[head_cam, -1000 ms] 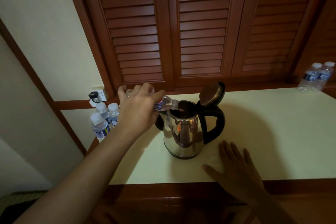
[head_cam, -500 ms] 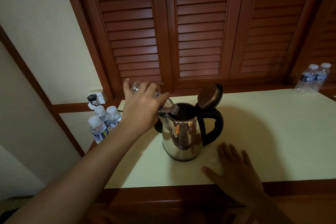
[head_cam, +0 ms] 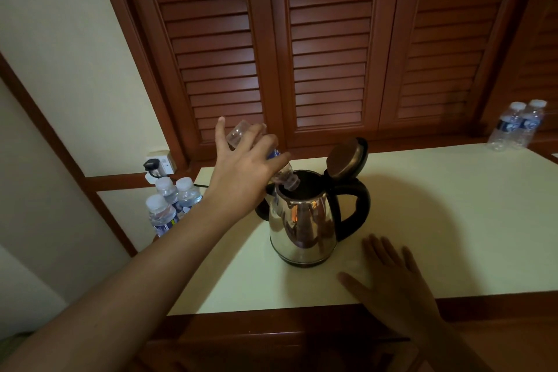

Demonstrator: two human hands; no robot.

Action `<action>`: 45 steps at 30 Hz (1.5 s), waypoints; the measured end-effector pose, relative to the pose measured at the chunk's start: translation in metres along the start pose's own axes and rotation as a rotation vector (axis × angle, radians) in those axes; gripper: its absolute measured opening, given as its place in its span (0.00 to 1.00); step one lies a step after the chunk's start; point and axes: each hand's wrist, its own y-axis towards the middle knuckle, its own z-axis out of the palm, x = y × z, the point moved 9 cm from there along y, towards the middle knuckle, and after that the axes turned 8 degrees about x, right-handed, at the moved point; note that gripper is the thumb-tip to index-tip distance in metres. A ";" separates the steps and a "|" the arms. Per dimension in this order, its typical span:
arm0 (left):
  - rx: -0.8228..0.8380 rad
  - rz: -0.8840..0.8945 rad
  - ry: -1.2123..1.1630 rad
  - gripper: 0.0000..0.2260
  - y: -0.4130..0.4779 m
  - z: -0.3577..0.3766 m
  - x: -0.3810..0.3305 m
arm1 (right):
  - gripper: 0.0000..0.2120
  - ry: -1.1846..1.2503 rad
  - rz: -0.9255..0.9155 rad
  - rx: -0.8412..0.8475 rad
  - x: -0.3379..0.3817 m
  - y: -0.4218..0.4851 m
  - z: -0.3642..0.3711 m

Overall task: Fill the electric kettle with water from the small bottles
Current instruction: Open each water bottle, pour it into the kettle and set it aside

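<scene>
Head view: gripping the bottle (head_cam: 237, 133) in the left hand (head_cam: 241, 174), base high, neck dipped into the mouth of the kettle (head_cam: 302, 229), lid (head_cam: 347, 157) tipped back. Resting the right hand (head_cam: 389, 279) flat, fingers spread, on the table (head_cam: 453, 220) just beside the kettle. To pour well: hold the neck inside the rim, tilt steeply, wait for the last drops, avoid knocking the kettle. Cannot make out any stream or the water level inside. Hard to tell how much remains in the bottle, mostly covered by fingers. Standing capped: left bottles (head_cam: 172, 205), right bottles (head_cam: 516, 125).
</scene>
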 end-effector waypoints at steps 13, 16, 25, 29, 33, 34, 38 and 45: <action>-0.053 0.225 0.182 0.24 0.007 -0.010 -0.013 | 0.25 0.148 -0.145 -0.196 -0.002 -0.007 -0.011; -0.050 0.162 0.192 0.27 0.004 -0.010 -0.003 | 0.21 0.234 -0.165 -0.294 -0.004 -0.012 -0.018; 0.030 -0.169 -0.397 0.26 -0.035 0.007 0.026 | 0.15 0.651 -0.187 -0.365 0.006 -0.031 -0.064; 0.031 -0.150 -0.894 0.25 -0.073 0.007 0.001 | 0.14 0.769 -0.242 -0.371 0.025 -0.041 -0.103; 0.088 -0.121 -1.139 0.25 -0.098 0.018 -0.035 | 0.14 0.738 -0.367 -0.353 0.047 -0.051 -0.135; 0.095 -0.111 -1.151 0.24 -0.100 0.020 -0.042 | 0.14 0.726 -0.392 -0.356 0.049 -0.054 -0.141; 0.143 -0.117 -1.190 0.24 -0.098 0.022 -0.058 | 0.15 0.676 -0.433 -0.322 0.042 -0.059 -0.152; 0.316 -0.038 -1.408 0.19 -0.060 0.018 -0.111 | 0.17 0.687 -0.488 -0.306 0.004 -0.069 -0.168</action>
